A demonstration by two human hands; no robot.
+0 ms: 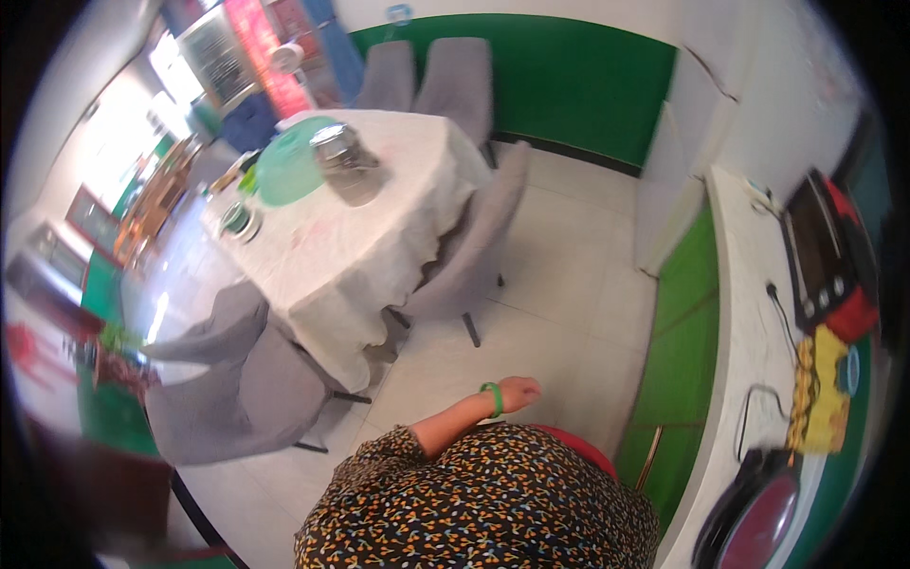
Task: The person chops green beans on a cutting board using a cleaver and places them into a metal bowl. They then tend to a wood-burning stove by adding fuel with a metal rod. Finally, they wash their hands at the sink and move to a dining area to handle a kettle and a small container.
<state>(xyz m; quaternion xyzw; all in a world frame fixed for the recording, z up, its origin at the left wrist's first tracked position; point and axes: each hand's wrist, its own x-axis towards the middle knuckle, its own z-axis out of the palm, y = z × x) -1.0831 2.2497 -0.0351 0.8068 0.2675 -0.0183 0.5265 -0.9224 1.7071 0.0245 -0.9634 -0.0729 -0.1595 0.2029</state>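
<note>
My left hand, with a green bangle at its wrist, is held before my patterned top, above the tiled floor. Its fingers look loosely curled and blurred, and I cannot tell whether they hold anything. My right hand is out of view. A red edge shows beside the top. Ahead stands a table with a white cloth, bearing a shiny metal container, a translucent green dome-shaped cover and a small green and white container.
Grey chairs stand round the table, two more at the left. Along the right runs a white counter over green cabinet doors, with a red and black toaster oven, a yellow package and a dark round appliance.
</note>
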